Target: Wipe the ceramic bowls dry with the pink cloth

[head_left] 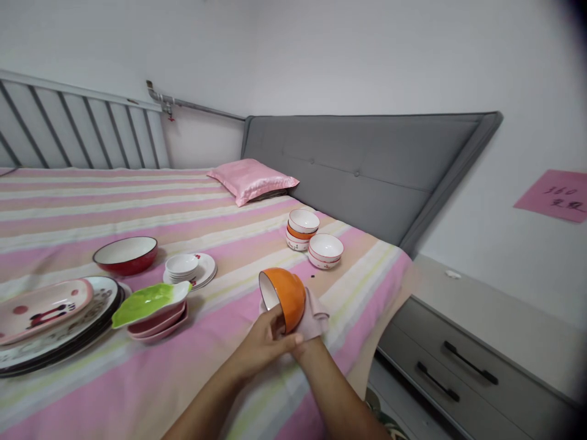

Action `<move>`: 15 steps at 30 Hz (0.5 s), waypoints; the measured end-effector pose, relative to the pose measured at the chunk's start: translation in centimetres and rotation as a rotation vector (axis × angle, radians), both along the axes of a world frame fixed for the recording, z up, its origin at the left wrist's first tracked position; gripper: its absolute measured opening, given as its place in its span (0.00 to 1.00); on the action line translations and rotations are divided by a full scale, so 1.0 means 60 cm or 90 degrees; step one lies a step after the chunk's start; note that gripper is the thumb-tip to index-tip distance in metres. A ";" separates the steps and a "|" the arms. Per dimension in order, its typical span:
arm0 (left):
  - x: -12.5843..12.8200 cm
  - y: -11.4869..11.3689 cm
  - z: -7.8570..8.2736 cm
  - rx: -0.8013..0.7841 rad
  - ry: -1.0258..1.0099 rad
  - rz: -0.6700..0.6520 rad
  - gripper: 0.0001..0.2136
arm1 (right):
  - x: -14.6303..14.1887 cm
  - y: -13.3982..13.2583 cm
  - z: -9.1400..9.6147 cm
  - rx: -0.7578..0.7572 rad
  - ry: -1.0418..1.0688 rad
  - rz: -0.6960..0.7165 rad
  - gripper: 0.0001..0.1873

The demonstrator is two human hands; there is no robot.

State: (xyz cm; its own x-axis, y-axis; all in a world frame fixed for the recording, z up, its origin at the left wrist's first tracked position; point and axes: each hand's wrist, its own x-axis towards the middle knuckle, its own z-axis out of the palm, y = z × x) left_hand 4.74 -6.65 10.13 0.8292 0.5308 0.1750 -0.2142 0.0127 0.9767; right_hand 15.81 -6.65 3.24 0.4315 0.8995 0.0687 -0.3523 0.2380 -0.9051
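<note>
An orange bowl (290, 298) with a white inside is tilted on its side above the bed, its opening facing left. My left hand (263, 343) grips its lower rim, fingers inside and thumb stretched along the outside. Behind the bowl, my right hand (306, 347) holds a pale pink cloth (315, 315) against it; most of that hand's fingers are hidden by bowl and cloth. Just beyond stand two short stacks of bowls: one has a white bowl (303, 220) above an orange one, the other has white bowls (326, 247) with red rims.
Left on the striped bedspread (220, 366) are a red bowl (126, 260), small white dishes (182, 266), a green leaf-shaped dish (149, 302) over pink dishes (158, 327), and stacked plates (98, 299). A pillow (254, 178), headboard (348, 162) and drawer cabinet (440, 348) lie beyond.
</note>
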 end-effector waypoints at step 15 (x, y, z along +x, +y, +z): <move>0.010 -0.014 -0.010 0.017 0.032 0.068 0.17 | 0.019 0.003 -0.017 0.068 0.266 -0.035 0.08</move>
State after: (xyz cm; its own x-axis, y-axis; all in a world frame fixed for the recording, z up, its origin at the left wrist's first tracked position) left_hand 5.32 -7.46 9.54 0.7768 0.6118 0.1495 -0.1634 -0.0336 0.9860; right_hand 16.92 -6.44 2.22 0.4893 0.8716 -0.0306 -0.6668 0.3512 -0.6573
